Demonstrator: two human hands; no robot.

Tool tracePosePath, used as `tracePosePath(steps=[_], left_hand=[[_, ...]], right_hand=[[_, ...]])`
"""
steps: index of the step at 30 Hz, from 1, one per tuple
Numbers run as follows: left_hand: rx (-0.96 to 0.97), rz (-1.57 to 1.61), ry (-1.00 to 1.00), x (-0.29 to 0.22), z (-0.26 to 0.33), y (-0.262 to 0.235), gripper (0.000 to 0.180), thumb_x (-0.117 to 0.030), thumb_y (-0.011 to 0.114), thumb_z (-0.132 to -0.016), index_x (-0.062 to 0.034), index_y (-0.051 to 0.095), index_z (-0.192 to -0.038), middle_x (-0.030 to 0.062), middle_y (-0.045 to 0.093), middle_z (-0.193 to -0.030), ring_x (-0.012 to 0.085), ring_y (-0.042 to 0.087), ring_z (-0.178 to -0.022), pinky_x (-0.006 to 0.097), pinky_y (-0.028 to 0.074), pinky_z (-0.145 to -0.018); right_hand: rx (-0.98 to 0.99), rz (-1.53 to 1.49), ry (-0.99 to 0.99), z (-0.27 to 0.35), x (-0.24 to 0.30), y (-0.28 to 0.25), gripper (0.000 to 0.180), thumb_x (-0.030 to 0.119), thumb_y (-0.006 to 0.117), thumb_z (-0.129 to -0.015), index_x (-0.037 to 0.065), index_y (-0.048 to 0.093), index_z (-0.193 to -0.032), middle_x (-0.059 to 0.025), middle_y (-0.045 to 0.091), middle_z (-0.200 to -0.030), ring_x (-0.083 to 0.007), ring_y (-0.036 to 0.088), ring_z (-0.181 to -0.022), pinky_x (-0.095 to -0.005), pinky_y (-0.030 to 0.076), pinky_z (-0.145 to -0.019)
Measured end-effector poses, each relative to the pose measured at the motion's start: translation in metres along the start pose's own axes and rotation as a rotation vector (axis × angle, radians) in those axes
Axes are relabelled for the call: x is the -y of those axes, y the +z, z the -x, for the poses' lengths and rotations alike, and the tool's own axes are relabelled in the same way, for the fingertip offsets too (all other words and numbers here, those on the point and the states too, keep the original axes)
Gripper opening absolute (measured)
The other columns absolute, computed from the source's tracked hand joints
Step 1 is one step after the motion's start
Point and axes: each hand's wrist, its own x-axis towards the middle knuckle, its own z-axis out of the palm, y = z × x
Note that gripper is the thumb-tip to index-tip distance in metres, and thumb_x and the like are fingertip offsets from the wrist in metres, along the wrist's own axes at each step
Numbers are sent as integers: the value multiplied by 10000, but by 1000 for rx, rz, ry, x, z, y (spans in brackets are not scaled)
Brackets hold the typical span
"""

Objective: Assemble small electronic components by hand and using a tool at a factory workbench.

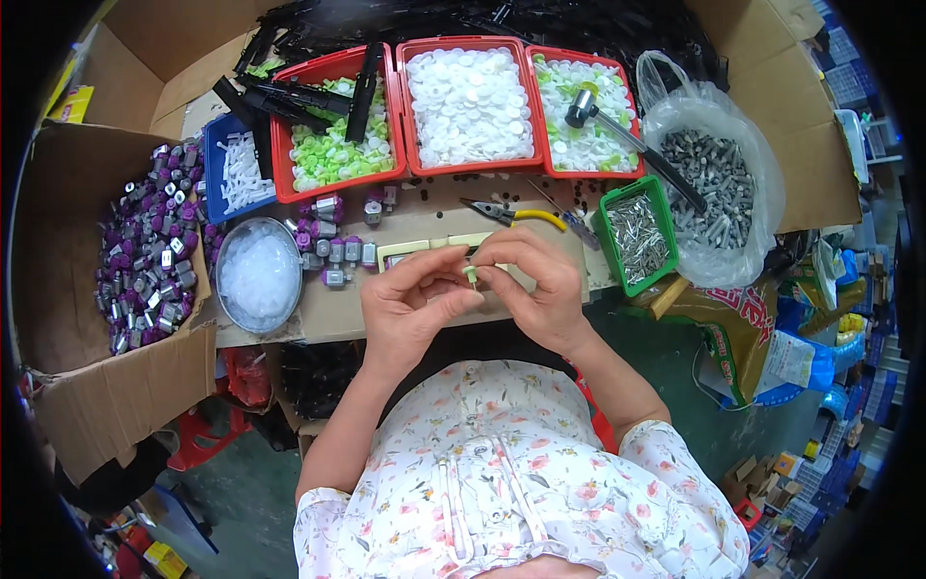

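In front of my chest, both hands meet over the front of the bench. My right hand (535,288) pinches a small pale green plastic piece (471,274) between thumb and fingertips; a thin metal pin points down from it. My left hand (413,301) is curled close beside the piece, thumb and fingers bent toward each other, and what lies inside its fingers is hidden. Behind the hands is a cream-coloured fixture (434,243), partly covered by them. Yellow-handled pliers (535,217) lie just beyond my right hand.
Red bins hold white discs (469,106) and green-white pieces (338,154). A hammer (637,143) lies across the right bin. A green bin (606,232) holds metal pins; a bag (767,183) holds grey metal parts. Small motors (159,246) fill a carton. A round dish (258,318) stands left.
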Motion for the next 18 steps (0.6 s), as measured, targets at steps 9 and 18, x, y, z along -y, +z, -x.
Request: tracePosePath(steps=[9,18], left_hand=[[87,-353,143,-4,0,-6,338,49,789,-762,24,714,-1091,78,688,-1017,103,652,-831,211,534,-715],[50,-479,217,-1,6,-23,345,39,786,-759,12,716,-1097,75,688,-989,125,650,-842,237,524,-702]], right_hand=[[-13,126,-201,3,-10,9,163,-63,706,-774,-16,655,-922,-128,651,-887,-267,647,-765,-332,514,-663],[18,211,-279,0,-15,24,201,-76,714,-739,-9,656,-920,-121,636,-888,-270,626,-755,-345,494,-649]])
